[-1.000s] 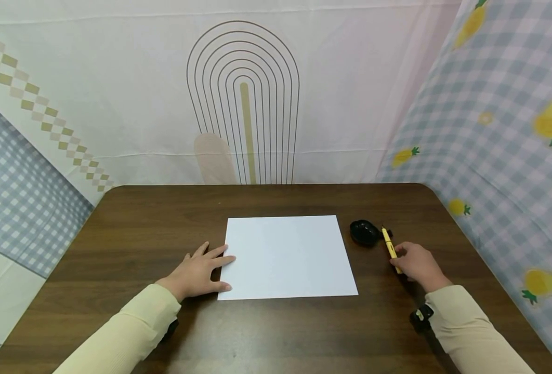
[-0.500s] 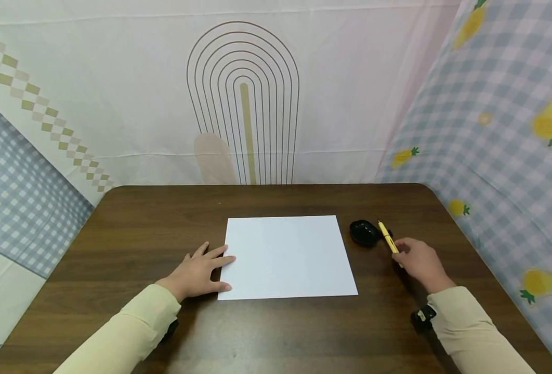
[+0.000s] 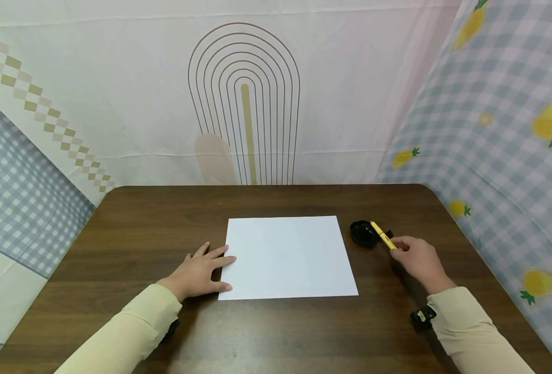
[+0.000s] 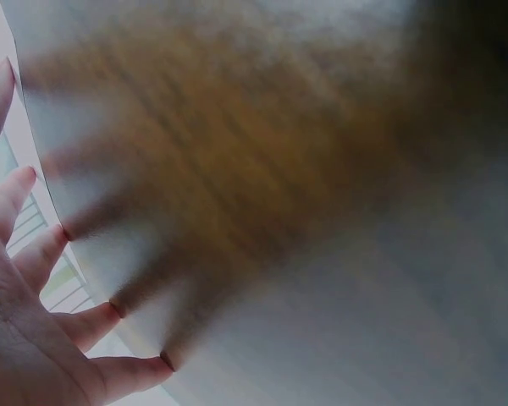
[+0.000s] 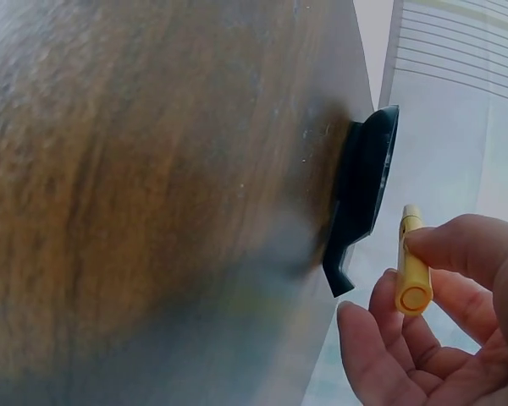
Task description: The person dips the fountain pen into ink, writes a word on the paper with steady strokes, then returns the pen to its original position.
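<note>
A blank white sheet of paper lies on the brown table. My left hand rests at its left edge with fingers spread, thumb and two fingers reaching onto the paper; the left wrist view shows the fingertips touching down. My right hand pinches a slim yellow pen between thumb and fingers, its dark tip pointing away and to the left. Beneath the tip end sits a round, shallow black dish with a short handle. In the right wrist view the pen is above and apart from that dish.
The wooden table ends at a white patterned curtain behind. Blue checked cloth with yellow fruit prints hangs close along the right side. More checked cloth hangs at the left.
My right hand has raised the yellow pen slightly and swung its tip leftward, from beside the dish's handle to over the black dish. The left hand and paper stay put.
</note>
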A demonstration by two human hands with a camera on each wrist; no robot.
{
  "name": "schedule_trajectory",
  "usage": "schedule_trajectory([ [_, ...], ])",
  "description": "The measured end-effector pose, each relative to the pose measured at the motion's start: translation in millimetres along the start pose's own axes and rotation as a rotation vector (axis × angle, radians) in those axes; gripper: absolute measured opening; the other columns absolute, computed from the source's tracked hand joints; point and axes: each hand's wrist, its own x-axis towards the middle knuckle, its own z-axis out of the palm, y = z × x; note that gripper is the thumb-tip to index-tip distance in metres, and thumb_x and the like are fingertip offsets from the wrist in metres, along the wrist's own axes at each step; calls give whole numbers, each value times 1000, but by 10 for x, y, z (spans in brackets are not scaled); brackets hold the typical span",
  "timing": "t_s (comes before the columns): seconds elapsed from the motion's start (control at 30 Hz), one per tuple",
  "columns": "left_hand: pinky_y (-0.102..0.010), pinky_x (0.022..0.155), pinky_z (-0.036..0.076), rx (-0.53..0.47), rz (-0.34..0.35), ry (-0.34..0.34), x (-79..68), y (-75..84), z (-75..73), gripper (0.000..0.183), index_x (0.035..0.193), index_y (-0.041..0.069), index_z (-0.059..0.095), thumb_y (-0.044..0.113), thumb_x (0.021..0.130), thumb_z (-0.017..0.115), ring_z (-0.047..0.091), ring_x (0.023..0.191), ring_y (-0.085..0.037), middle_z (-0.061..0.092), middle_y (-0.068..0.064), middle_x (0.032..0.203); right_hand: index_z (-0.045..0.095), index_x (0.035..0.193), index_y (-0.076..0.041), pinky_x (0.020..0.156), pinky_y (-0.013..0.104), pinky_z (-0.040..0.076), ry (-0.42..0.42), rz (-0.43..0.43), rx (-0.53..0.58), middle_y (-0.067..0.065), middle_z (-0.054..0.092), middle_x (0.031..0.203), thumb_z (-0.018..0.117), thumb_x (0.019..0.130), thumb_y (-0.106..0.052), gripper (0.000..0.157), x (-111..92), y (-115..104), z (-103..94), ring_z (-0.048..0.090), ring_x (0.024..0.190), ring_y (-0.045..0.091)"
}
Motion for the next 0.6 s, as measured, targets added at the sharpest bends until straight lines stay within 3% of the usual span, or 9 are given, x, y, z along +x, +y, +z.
schedule_trajectory([
  [0.33,-78,96,23,-2,1,1,10,-12,11,71,143,22,51,53,82,70,20,141,-50,34,-7,155,61,121,7,52,31,38,23,-6,44,13,64,89,58,93,-10,33,-14,-21,1,47,64,19],
  [0.6,-78,96,23,0,2,-1,10,-12,8,71,143,22,51,54,82,70,20,141,-50,34,-7,155,63,118,7,54,31,40,5,4,57,14,65,91,59,93,-9,30,-19,-37,-23,48,66,20],
])
